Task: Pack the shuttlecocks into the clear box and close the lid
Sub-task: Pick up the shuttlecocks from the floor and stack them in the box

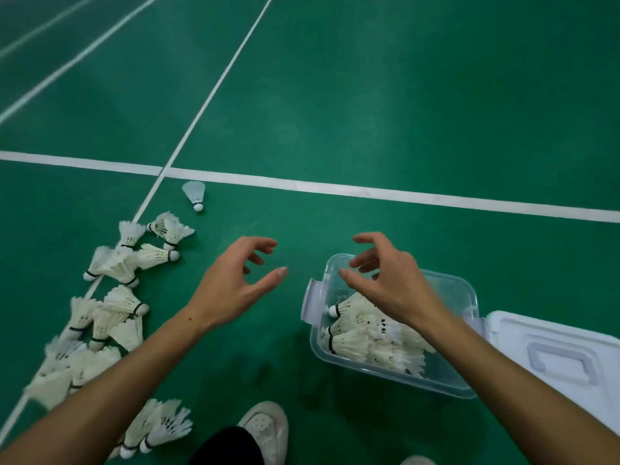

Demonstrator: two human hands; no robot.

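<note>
A clear plastic box (468, 290) sits open on the green floor at the right, with several white shuttlecocks (365, 344) lying inside. Its white lid (557, 350) with a grey handle lies beside it on the right. A pile of loose shuttlecocks (110, 297) spreads over the floor at the left, and one shuttlecock (195, 195) lies alone farther off. My left hand (231, 283) hovers between pile and box, fingers curled apart, holding nothing. My right hand (389, 280) hangs over the box's far end, fingers spread, also empty.
White court lines (335, 187) cross the green floor. A light shoe (266, 427) and a dark trouser leg are at the bottom centre, close to more shuttlecocks (154, 427). Bare floor lies beyond the hands.
</note>
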